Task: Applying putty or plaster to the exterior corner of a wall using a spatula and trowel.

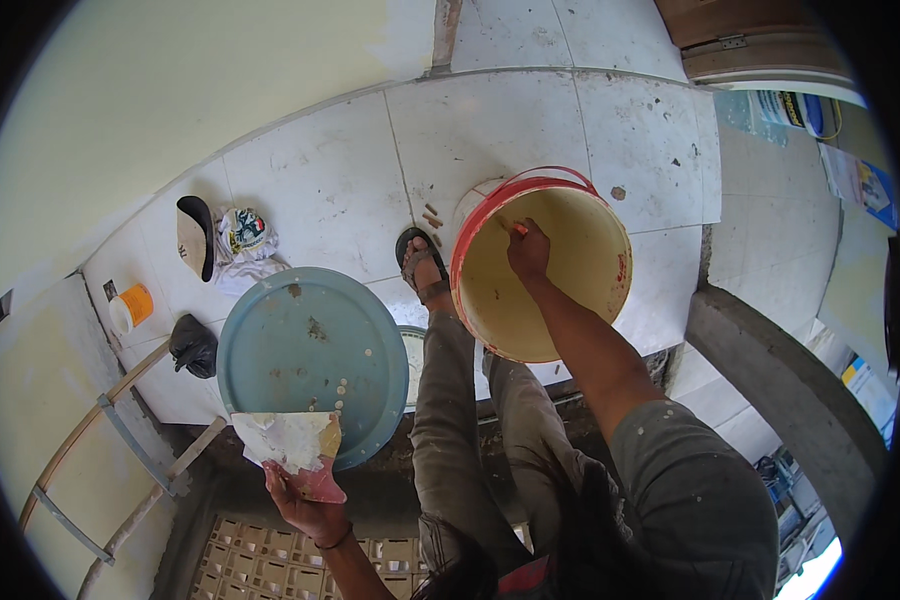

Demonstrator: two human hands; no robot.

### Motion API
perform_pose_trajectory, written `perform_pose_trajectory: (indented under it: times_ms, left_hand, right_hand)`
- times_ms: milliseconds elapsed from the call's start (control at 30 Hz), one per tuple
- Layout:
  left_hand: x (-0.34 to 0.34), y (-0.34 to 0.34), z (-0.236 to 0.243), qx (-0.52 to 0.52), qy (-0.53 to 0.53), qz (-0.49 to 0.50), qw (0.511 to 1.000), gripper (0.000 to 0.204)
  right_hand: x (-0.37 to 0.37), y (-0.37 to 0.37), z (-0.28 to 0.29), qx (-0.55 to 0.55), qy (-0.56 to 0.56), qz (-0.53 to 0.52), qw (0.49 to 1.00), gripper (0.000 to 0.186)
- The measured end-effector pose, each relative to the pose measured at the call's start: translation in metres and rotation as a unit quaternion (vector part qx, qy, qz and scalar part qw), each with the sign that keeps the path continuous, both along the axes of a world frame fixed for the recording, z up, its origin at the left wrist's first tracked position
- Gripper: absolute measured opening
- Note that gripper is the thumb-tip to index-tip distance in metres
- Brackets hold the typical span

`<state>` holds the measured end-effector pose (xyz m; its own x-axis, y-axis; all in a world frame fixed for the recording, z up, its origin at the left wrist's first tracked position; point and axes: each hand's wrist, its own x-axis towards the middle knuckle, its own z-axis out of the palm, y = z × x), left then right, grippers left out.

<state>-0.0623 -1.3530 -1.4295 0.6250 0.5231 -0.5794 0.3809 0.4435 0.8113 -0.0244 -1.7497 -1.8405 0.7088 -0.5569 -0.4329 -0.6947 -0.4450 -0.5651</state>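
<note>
My left hand (310, 510) grips a flat board (285, 440), white with pink and cream patches, over the near edge of a blue round lid or tub (285, 330). My right hand (528, 250) is closed on a small orange-handled tool (520, 229) inside a big cream bucket (580, 300) with a red rim and handle; the tool's end is too small to make out. My sandalled left foot (425, 265) stands left of the bucket on the white tiles, near several small brown bits (431, 216). A pale round lid (412, 350) is partly hidden behind my left leg.
A cap (192, 235), white cloths (245, 270), an orange-white tub (130, 308) and a black bag (192, 345) lie at left, near a railing (100, 450). A step edge and cartons (250, 560) are below. A concrete ledge (770, 360) and containers (780, 108) are at right.
</note>
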Motion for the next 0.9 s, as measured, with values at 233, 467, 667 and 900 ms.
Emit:
perform_pose_trajectory:
  times_ms: [233, 467, 667, 900]
  left_hand:
    - [0.01, 0.01, 0.057, -0.019, -0.018, -0.045, 0.999, 0.046]
    - [0.0, 0.027, 0.122, -0.016, -0.023, -0.037, 0.999, 0.045]
    - [-0.025, 0.045, 0.185, -0.007, -0.055, -0.004, 0.998, 0.045]
    - [-0.076, 0.063, 0.241, -0.013, -0.111, 0.024, 0.993, 0.038]
  right_hand:
    - [-0.022, -0.055, 0.129, 0.365, -0.064, -0.32, 0.872, 0.02]
    - [-0.062, -0.122, 0.245, 0.487, -0.032, -0.373, 0.789, 0.023]
    - [-0.078, -0.133, 0.267, 0.565, -0.052, -0.446, 0.693, 0.025]
    - [-0.095, -0.12, 0.271, 0.659, -0.097, -0.505, 0.55, 0.02]
